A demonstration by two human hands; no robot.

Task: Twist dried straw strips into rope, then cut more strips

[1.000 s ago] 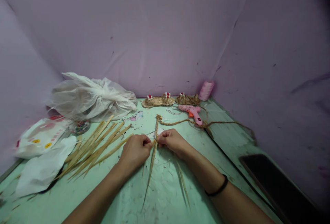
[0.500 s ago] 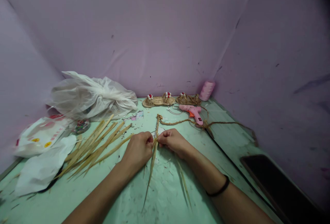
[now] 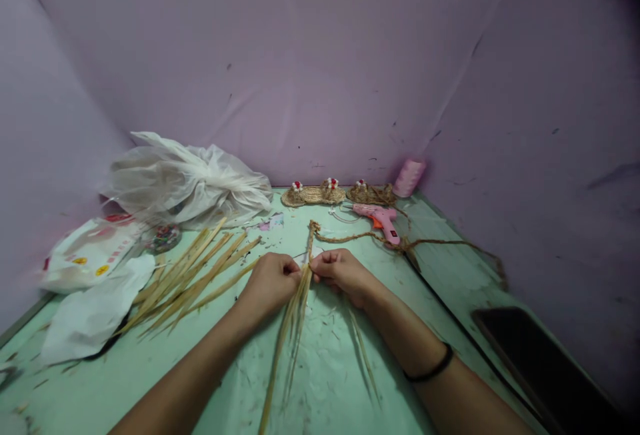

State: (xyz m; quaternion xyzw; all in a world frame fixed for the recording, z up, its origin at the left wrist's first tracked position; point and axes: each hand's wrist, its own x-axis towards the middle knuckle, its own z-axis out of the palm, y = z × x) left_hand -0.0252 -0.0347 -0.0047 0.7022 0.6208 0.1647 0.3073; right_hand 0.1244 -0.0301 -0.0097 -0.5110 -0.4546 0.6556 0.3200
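A narrow straw braid (image 3: 311,241) runs toward me from a knotted far end on the green table. At its near end, my left hand (image 3: 273,281) is closed, thumb and forefinger pinching the straw strands (image 3: 289,335) from the left. My right hand (image 3: 343,273) pinches the same spot from the right, its fingertips against the braid. Several loose strands fan out below the hands toward the table's front. Another pale strand (image 3: 364,351) trails down from beneath my right hand. The exact crossing of strands is partly hidden by my fingers.
Loose straw strips (image 3: 193,288) lie left, near white paper (image 3: 95,321), a white packet (image 3: 95,255) and a plastic bag (image 3: 200,181). Behind are small woven slippers (image 3: 314,195), a pink glue gun (image 3: 377,215), twine (image 3: 445,242) and a thread spool (image 3: 410,178). A dark phone-like slab (image 3: 540,361) lies right.
The strands below my hands have spread into a wider fan, and one now reaches further toward me. Both hands stay at the braid's near end. The view has shifted slightly.
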